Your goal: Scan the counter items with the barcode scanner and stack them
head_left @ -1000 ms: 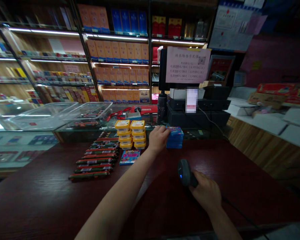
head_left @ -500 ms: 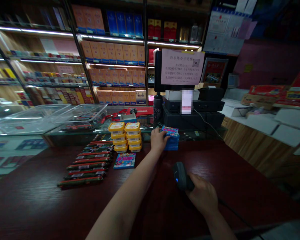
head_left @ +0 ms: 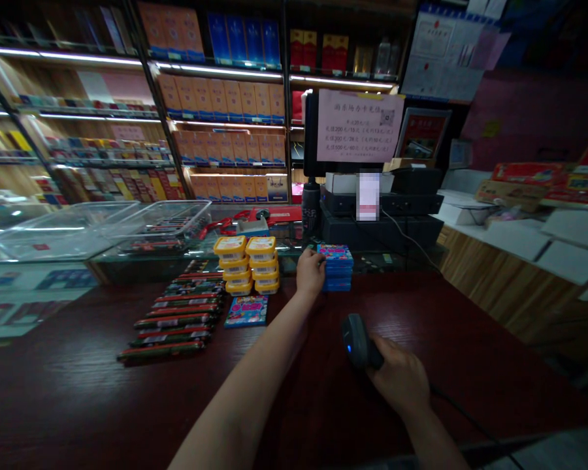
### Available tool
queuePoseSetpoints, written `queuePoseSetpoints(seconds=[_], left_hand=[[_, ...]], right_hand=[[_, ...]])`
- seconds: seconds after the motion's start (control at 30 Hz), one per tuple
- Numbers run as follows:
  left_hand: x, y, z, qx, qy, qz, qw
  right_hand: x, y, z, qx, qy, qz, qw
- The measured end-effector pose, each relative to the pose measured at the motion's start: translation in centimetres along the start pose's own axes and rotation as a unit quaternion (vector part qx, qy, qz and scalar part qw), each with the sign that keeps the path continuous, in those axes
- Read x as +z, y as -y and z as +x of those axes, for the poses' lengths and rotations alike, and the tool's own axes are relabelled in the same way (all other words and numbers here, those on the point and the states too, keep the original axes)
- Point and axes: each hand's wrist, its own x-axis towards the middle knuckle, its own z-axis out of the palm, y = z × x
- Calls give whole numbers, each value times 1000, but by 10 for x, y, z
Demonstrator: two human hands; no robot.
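Note:
My left hand [head_left: 310,273] reaches out to a stack of flat blue boxes [head_left: 338,277]. Its curled fingers pinch the left edge of the colourful top box [head_left: 335,252]; some fingertips are hidden. Lower right, my right hand [head_left: 400,376] is wrapped round the handle of a dark barcode scanner [head_left: 357,341] with a small blue light, held over the counter. A single blue box [head_left: 247,311] with pink lettering lies flat left of my left forearm. Behind it stand two stacks of yellow tubs [head_left: 236,267]. A row of long dark-and-red packaged sticks [head_left: 176,320] lies further left.
The dark red counter [head_left: 323,405] runs across the front. At its back stand a black bottle [head_left: 311,205], a monitor with a pink sign [head_left: 360,127] and a cash drawer [head_left: 372,228]. Clear plastic bins [head_left: 157,222] sit back left. The scanner's cable [head_left: 465,411] trails right.
The top blue box has settled squarely onto the stack, and my left hand has shifted slightly to its left edge. The scanner stays in my right hand, almost unmoved. The view has tilted slightly.

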Motion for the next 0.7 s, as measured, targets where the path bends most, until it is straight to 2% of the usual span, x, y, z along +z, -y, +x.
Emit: queuePoseSetpoints(seconds=[0.1,0.27,0.37,0.5,0.6,0.7], left_hand=[[-13,0,-23,21,7,26,999],[-46,15,-77,33,66,88,993],[-69,33,-104,-9,67,132,989],[-94,59,-128,-92,25,214,972],[-101,73,-136,-152,5,242,958],[-99,80,-136,-181,-3,255,950]], right_hand=[[0,-2,-2,-2,9,-8,1000],[-3,-1,-7,8,21,-45,999],[-7,2,-8,10,19,-56,998],[-10,4,-10,10,16,-77,997],[-9,4,-11,15,23,-90,996],[-7,2,-11,26,37,-92,995]])
